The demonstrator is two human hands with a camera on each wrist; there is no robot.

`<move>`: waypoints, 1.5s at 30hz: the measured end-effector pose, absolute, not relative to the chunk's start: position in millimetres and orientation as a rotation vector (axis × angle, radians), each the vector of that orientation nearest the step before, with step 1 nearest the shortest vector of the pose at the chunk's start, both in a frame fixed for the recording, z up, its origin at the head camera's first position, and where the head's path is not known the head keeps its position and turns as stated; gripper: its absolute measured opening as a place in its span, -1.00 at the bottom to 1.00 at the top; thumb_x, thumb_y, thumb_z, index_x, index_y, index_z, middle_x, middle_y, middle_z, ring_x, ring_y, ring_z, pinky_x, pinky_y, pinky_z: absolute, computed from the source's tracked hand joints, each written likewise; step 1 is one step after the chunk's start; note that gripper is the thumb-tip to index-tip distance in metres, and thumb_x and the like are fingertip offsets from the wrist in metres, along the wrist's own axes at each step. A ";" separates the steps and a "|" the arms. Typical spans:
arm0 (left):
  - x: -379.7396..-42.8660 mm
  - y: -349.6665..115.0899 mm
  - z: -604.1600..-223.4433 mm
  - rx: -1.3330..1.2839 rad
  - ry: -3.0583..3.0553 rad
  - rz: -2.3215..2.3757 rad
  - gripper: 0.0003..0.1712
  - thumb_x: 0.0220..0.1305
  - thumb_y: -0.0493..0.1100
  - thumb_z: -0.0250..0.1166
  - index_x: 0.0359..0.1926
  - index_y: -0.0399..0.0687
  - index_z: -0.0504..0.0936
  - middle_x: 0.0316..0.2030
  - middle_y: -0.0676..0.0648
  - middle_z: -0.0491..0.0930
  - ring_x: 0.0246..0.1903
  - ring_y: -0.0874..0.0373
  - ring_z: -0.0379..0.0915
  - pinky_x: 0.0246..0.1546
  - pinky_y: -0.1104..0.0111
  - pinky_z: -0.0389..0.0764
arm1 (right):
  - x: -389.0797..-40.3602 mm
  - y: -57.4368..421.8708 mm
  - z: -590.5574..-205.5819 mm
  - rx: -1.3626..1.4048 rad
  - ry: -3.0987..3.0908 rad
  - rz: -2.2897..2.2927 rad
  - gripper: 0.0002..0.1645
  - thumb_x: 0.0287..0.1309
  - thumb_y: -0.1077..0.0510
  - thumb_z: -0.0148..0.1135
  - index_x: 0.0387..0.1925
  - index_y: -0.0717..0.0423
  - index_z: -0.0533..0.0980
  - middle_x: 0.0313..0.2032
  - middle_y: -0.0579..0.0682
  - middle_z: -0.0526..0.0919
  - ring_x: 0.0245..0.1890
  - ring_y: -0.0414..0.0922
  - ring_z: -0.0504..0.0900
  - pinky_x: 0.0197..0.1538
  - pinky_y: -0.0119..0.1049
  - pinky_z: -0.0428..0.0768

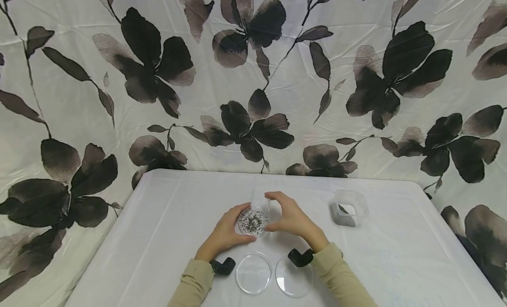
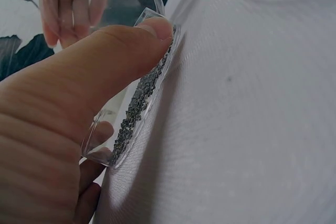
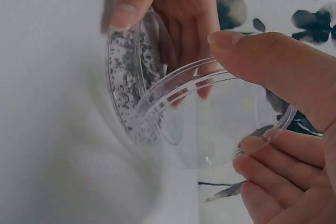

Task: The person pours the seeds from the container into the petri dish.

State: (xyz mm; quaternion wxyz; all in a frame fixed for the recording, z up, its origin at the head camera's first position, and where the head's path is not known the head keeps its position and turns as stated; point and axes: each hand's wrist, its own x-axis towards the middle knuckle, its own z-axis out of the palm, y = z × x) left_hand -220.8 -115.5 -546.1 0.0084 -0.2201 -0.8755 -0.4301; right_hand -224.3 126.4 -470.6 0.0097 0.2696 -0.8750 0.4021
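Observation:
Between thumb and fingers, my left hand (image 1: 226, 232) grips a clear round petri dish (image 1: 253, 222) by its sides. Dark granules (image 2: 137, 103) are scattered over the dish's bottom; in the left wrist view the thumb presses the near rim. My right hand (image 1: 294, 217) pinches a clear round lid (image 3: 210, 124) by its edge. The lid stands tilted on edge just right of the dish, its near rim overlapping the dish in the right wrist view. Whether lid and dish touch, I cannot tell.
Two clear round dish parts (image 1: 254, 273) lie side by side on the white-covered table (image 1: 158, 254), nearer than the hands. One is partly behind the right wrist camera (image 1: 300, 257). To the right stands a clear plastic tub (image 1: 350, 205) with some dark material inside. Flowered cloth hangs behind.

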 end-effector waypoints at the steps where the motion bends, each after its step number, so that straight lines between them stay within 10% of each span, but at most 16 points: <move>1: -220.7 -115.7 -545.9 -0.688 -2.734 -1.344 0.15 -0.20 0.14 0.64 0.45 0.14 0.31 0.35 -0.03 0.38 0.33 -0.06 0.27 0.34 -0.07 0.27 | -224.7 124.9 -470.9 0.847 -2.730 1.261 0.06 -0.30 0.18 0.66 0.31 0.26 0.36 0.22 0.12 0.52 0.24 0.10 0.46 0.30 0.05 0.42; 33: -218.9 -116.5 -543.4 -0.659 -2.725 -1.383 0.34 -0.20 0.16 0.64 0.54 0.06 0.08 0.40 -0.10 0.31 0.36 -0.15 0.21 0.36 -0.09 0.23 | -240.0 83.4 -490.6 1.214 -2.601 1.121 -0.21 -0.36 0.12 0.70 0.01 0.26 0.58 -0.03 0.12 0.67 0.04 0.08 0.52 0.21 -0.08 0.45; 45: -218.9 -117.0 -542.5 -0.707 -2.730 -1.329 0.30 -0.16 0.12 0.64 0.54 0.00 0.11 0.42 -0.13 0.27 0.37 -0.13 0.20 0.37 -0.06 0.24 | -236.9 80.7 -491.4 1.141 -2.776 1.039 -0.11 -0.23 0.05 0.66 0.21 0.20 0.54 0.21 0.12 0.54 0.20 0.06 0.42 0.25 0.10 0.41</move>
